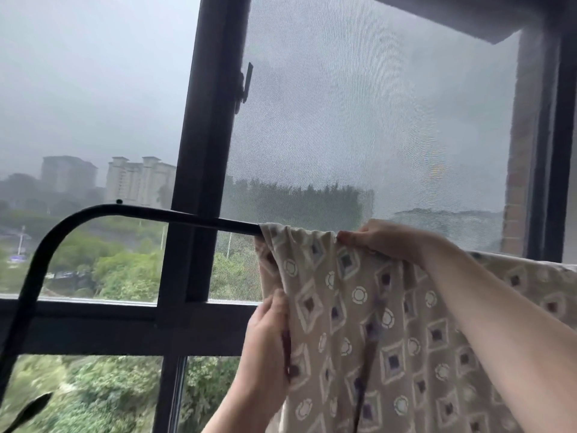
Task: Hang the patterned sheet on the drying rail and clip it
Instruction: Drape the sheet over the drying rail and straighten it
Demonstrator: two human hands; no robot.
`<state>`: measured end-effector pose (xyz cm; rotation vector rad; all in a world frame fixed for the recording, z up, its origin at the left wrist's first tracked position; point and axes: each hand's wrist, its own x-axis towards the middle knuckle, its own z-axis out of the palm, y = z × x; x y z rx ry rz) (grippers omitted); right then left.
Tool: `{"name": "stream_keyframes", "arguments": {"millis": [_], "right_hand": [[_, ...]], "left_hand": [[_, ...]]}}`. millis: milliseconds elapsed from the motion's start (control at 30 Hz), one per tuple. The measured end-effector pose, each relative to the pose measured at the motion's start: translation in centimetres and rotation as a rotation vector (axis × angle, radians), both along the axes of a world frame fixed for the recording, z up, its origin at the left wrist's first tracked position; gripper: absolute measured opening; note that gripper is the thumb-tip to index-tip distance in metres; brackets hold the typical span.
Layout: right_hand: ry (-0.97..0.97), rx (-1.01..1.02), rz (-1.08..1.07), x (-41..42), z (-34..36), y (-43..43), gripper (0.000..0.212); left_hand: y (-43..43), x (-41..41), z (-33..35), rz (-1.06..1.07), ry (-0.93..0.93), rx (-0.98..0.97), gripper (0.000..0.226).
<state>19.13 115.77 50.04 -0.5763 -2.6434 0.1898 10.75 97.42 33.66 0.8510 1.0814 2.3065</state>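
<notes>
Sheet point(374, 323) beige, diamond-and-circle print, draped over rail point(156, 214); left hand point(268, 329) grips edge, right hand point(384, 239) pinches top.

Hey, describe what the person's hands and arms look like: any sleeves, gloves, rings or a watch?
The left forearm and right forearm are bare to the frame's edge; no sleeve shows. The left hand and right hand wear no gloves, and no ring, watch or bracelet is visible on either.

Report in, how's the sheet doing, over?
Left hand grips sheet edge. Right hand holds it on rail. Not clipped yet. Nothing blocking.
</notes>
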Motion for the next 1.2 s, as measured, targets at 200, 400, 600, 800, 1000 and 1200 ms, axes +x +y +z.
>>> {"name": "stream_keyframes", "arguments": {"millis": [200,400,600,800,1000,1200], "right_hand": [[0.002,0.002,-0.013,0.2,0.1,-0.6,0.073],[-0.010,0.001,-0.011,0.8,0.1,-0.7,0.061],[0.018,-0.075,0.065,1.1,0.3,0.1,0.066],[-0.018,-0.120,0.140,1.0,0.3,-0.3,0.053],[0.010,-0.154,0.173,1.4,0.3,0.4,0.053],[0.092,-0.316,0.296,2.5,0.3,0.5,0.032]], "left_hand": [[-0.7,-1.0,1.1,-0.057,0.146,-0.178,0.033],[-1.0,-2.4,1.2,0.102,0.002,0.056,0.007],[-4.4,-6.6,0.7,0.774,0.154,0.152,0.015],[-7.1,-5.1,5.5,-0.036,0.056,0.068,0.035],[-6.0,-6.9,12.1,0.695,0.423,-0.076,0.025],[-4.6,-11.6,15.6,1.029,1.070,-0.598,0.018]]}}
